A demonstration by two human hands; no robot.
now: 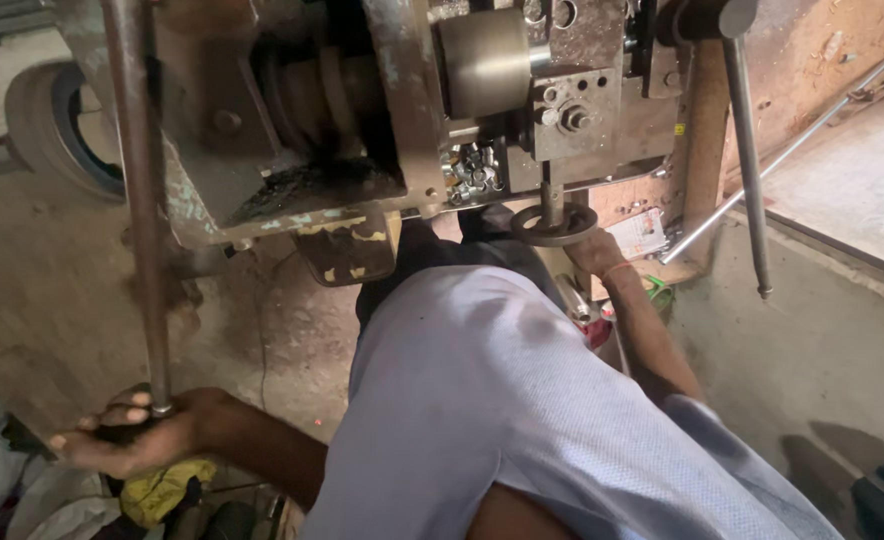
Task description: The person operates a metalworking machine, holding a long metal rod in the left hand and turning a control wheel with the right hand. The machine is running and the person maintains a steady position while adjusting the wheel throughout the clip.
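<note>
Left hand: the left hand [127,432] is seen low at the left edge, fingers wrapped around the knobbed lower end of a long lever bar [140,200]; it is closed tight on the bar.
Lever bar: a rusty steel rod is seen running from the top of the frame straight down into that fist, standing nearly upright in front of the machine body [292,110].
Left arm: the forearm is stretched out sideways and low, wrist roughly level with the bar's end, elbow hidden under the light blue shirt [492,400].
Machine: a worn, paint-chipped press-like frame is seen filling the upper middle, with a polished steel cylinder [482,60] and a heap of small nuts [474,170] on a ledge below it.
Right hand: the right hand [592,248] is raised to a small round handwheel [554,224] under the machine head; the fingers are largely hidden behind the wheel's rim, so the grip is judged closed on it but cannot be told for sure.
Right arm: the forearm is reached upward and forward from the right side of the body.
Step in hand: the lever is judged to be held while the handwheel is being set.
Next move: a steady pull on the bar would be called for, with the right fingers kept clear of the head.
</note>
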